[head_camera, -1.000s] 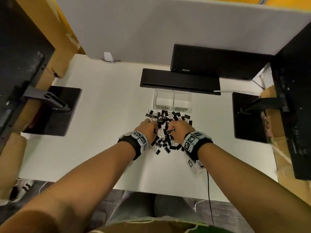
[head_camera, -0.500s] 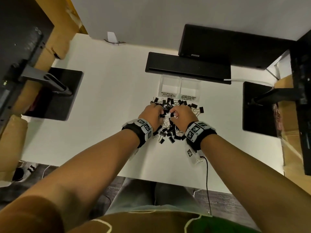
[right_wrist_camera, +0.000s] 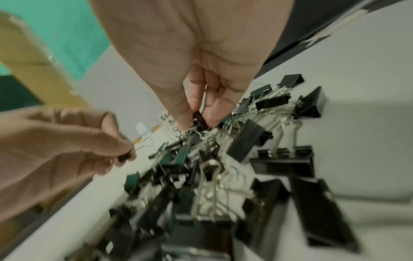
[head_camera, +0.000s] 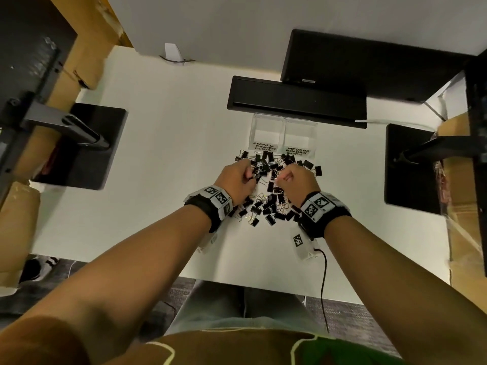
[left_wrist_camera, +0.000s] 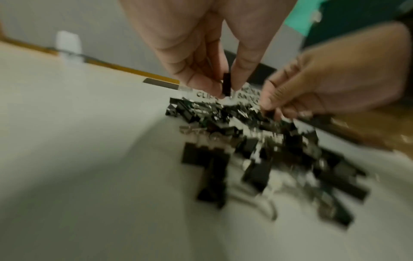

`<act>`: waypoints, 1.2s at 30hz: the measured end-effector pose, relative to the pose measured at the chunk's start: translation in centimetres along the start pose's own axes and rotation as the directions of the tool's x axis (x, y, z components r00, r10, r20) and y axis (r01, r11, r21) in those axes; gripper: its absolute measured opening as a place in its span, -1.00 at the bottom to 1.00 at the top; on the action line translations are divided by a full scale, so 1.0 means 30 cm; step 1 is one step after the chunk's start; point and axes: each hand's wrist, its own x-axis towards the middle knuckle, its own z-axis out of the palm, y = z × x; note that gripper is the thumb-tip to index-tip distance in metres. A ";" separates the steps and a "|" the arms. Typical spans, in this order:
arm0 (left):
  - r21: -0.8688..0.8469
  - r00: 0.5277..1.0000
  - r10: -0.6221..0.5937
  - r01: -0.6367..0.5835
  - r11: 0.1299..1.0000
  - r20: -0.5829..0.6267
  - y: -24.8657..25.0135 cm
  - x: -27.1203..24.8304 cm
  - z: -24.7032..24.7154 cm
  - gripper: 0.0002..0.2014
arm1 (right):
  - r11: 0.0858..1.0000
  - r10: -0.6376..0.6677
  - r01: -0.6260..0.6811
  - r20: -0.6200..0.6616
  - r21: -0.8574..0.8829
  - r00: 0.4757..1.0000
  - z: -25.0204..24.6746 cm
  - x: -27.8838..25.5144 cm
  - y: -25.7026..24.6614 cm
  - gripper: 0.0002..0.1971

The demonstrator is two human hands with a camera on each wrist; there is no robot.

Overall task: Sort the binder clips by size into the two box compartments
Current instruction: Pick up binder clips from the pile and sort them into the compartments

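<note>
Head view: on the white bench (head_camera: pixel 163 159) a clear box (head_camera: pixel 283 135) with two compartments stands just in front of a long black bar (head_camera: pixel 295 100). Its left compartment is labelled for small clips, its right for medium ones; both look bare inside. A pile of black binder clips (head_camera: pixel 266 196) lies on the bench just on the near side of the box. The left hand (head_camera: pixel 235 180) and the right hand (head_camera: pixel 296 184) are over that pile, fingers curled, on its left and right sides.

Left wrist view: the left hand (left_wrist_camera: pixel 208 46) pinches one small black clip (left_wrist_camera: pixel 226 86) between thumb and fingertip, lifted just above the far edge of the pile (left_wrist_camera: pixel 263 151), with the box labels blurred behind it. The right hand (left_wrist_camera: pixel 330 83) reaches into the pile beside it, fingers curled on something dark; the blur hides what.

Right wrist view: the right hand (right_wrist_camera: pixel 201 58) pinches a small dark clip (right_wrist_camera: pixel 200 120) between thumb and fingers, at the top of the pile (right_wrist_camera: pixel 223 185) on the side toward the box. The left hand (right_wrist_camera: pixel 67 141) is beside the pile, fingers closed on a dark clip (right_wrist_camera: pixel 124 157) with a wire handle.
</note>
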 end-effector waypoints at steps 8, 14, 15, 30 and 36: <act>-0.171 0.973 -0.200 0.178 0.969 -0.117 -0.053 0.020 -0.091 -0.79 | 0.846 0.169 -0.175 0.057 0.503 0.984 -0.085 0.027 -0.045 -0.77; 0.207 0.998 -0.023 0.011 0.978 0.058 -0.047 0.012 -0.043 -0.71 | 0.946 0.053 -0.027 -0.071 0.322 0.996 -0.133 0.155 -0.177 -0.75; 0.244 0.998 -0.017 0.003 0.970 0.058 -0.044 0.016 -0.039 -0.71 | 0.958 0.042 -0.019 -0.077 0.285 0.996 -0.129 0.179 -0.193 -0.74; 0.266 0.997 -0.066 0.071 0.961 -0.029 -0.112 0.028 -0.077 -0.70 | 0.898 -0.177 0.303 0.367 -0.320 0.913 0.120 0.063 -0.192 -0.71; 0.253 0.996 -0.060 0.073 0.965 -0.061 -0.129 0.039 -0.084 -0.69 | 0.859 -0.187 0.316 0.327 -0.402 0.926 0.140 0.058 -0.161 -0.82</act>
